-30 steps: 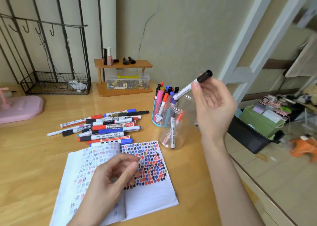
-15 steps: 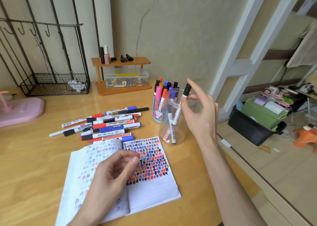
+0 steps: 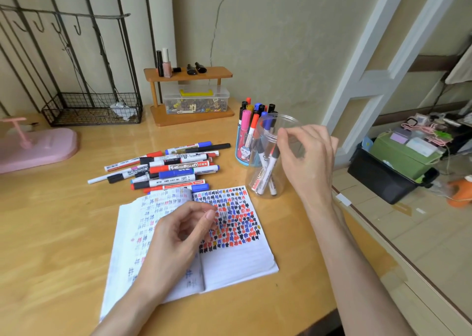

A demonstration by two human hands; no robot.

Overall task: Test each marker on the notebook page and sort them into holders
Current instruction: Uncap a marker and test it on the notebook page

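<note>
1. Letting go was the change. A second earlier the right hand had held a black-capped marker up in the air. Half a second earlier it was lowering that marker into the clear jar. At this moment the marker stood inside the jar, cap up, leaning among the few already there.
2. The right hand's grip was loose and held nothing. Its fingertips hung by the jar's rim on the 3 o'clock side, and whether they touched the plastic could not be told.
3. The left hand had not moved. It rested on the open notebook and pinned the fold. Its grip was half curled, thumb near forefinger, and also held nothing.
4. The jar stood on the worktop at 1 o'clock of the notebook. A patterned cup full of coloured markers stood just behind it, towards 11 o'clock of the jar.
5. By my reading, this closed one test-and-sort cycle, with that marker now filed.
6. The task looked far from over. A pile of markers lay loose on the worktop at 11 o'clock of the notebook, and none of them was in a holder.
7. The next move probably called for the free right hand to cross to that pile. The page's lower part was blank and had room for more test strokes.
</note>
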